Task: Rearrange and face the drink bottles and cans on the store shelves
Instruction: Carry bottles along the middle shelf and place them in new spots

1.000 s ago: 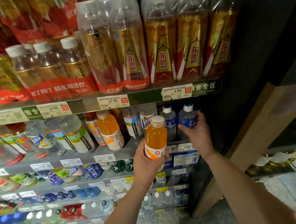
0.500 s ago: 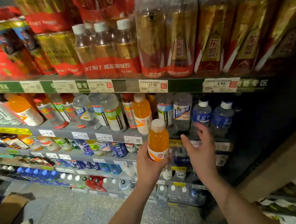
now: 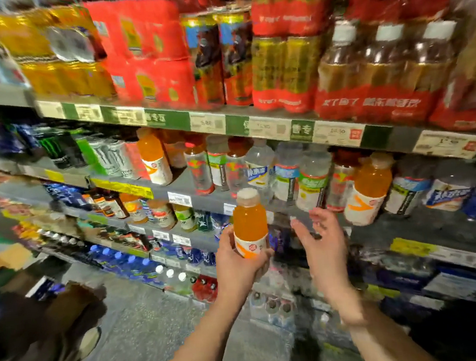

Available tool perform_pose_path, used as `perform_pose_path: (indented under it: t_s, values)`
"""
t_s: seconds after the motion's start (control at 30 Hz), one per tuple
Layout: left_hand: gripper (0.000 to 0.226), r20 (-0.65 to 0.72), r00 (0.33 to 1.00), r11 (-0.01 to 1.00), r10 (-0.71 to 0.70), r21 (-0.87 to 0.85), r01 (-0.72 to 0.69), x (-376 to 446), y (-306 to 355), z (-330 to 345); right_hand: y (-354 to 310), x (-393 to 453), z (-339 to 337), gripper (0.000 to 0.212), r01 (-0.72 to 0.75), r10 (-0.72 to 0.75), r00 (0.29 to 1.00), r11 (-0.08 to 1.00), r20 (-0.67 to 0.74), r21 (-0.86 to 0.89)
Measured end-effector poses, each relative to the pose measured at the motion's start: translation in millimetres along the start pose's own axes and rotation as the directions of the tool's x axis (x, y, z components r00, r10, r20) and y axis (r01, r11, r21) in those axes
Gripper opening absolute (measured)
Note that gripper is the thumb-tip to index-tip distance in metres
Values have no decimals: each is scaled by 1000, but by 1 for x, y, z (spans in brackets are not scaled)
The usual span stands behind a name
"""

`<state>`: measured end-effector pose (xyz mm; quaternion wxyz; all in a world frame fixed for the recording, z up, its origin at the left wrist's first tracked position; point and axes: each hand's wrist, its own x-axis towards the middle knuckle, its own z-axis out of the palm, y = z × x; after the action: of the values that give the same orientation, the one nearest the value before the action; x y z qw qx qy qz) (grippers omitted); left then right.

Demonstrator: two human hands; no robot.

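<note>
Here the left hand (image 3: 240, 263) grips an orange bottle (image 3: 249, 223) by its lower body, fingers curled round the white label, and holds it upright in front of the shelves; the right hand (image 3: 322, 242) hovers just beside it with fingers spread and relaxed, holding nothing. Behind the hands, the middle shelf (image 3: 190, 182) carries two matching orange bottles, one (image 3: 153, 156) to the left and one (image 3: 368, 188) to the right, among clear water bottles (image 3: 285, 172). Above, the top shelf (image 3: 254, 120) bears red multipacks (image 3: 372, 74) and cans (image 3: 219, 57).
</note>
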<state>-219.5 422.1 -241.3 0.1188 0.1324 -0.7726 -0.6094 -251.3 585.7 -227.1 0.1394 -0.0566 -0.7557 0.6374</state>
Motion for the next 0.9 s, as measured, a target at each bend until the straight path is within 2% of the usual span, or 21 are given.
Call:
perform_pose_path:
  t_s: [0.1,0.33,0.5,0.6,0.77,0.9]
  values:
    - [71,23,999,999,37,9,-37,27,-7,-44,-11,-6,52,26,-54,54,999,997,-1,59]
    - [77,-22,999,1000,25,-9,-25,86,-22,-102,-18,-6,146,33,-23,23,999,1000,48,-7]
    - [74,-84,996,998,-10,-61,5,133,-33,-127,-14,21,199,42,28,-24,998,998,62,-55]
    - [73,-116,993,999,-14,-49,8,156,-35,-143,-15,39,234,54,9,-1,996,996,92,-89]
    - [77,-172,985,999,-23,-40,16,195,-39,-164,-14,69,292,65,89,-92,996,987,-20,-134]
    - [75,-178,983,997,-49,-62,38,219,-45,-175,-8,74,319,69,47,-58,991,995,-121,-91]
